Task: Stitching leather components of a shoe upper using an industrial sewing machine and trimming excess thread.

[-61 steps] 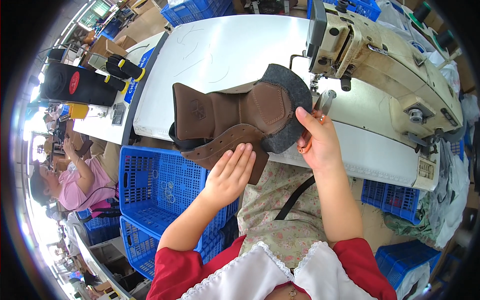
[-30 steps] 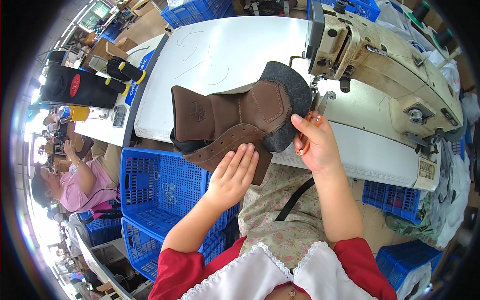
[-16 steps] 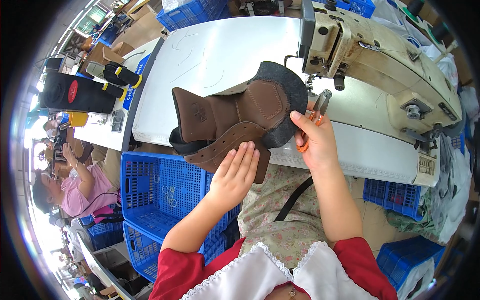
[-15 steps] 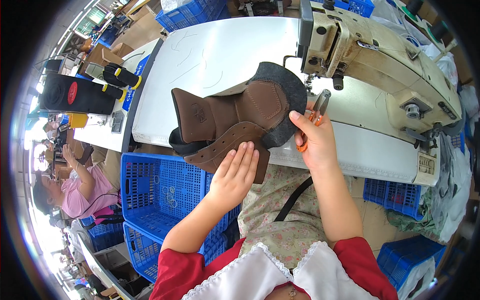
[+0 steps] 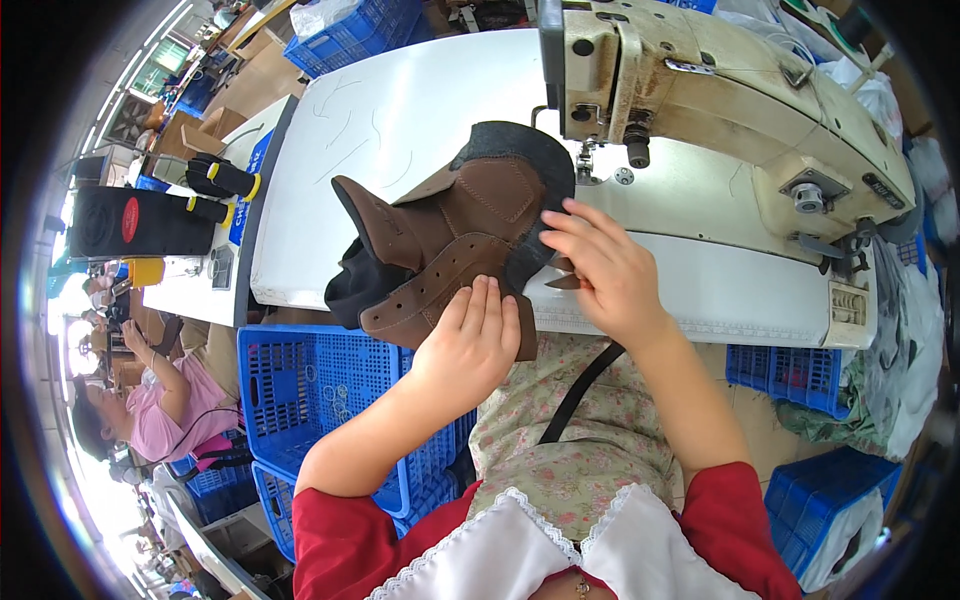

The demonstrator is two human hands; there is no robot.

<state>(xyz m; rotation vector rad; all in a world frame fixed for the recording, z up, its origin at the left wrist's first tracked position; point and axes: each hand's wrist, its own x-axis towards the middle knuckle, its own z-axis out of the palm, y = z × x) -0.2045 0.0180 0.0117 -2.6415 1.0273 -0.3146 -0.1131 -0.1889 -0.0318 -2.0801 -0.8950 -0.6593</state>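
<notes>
A brown leather boot upper [image 5: 450, 220] with a dark fuzzy lower edge is held up before the white sewing table. My left hand [image 5: 470, 335] grips its near flap, below a row of eyelets, fingers together on the leather and thumb hidden. My right hand [image 5: 610, 275] is at the upper's dark right edge, its fingertips reaching onto it. Tucked in that hand are scissors [image 5: 563, 283], of which only the metal blades show below the fingers; their handles are hidden. A dark lining hangs from the upper's left end.
A beige sewing machine [image 5: 720, 100] stands just beyond my right hand on the white table [image 5: 330, 200], where loose threads lie. Blue crates [image 5: 320, 385] stand below the table at left, with others at right. A person in pink [image 5: 180, 395] sits at far left.
The scissors have turned in my right hand: blades that pointed up and away now point low and left, and the orange handles are hidden. The upper has tilted slightly and shifted left in view.
</notes>
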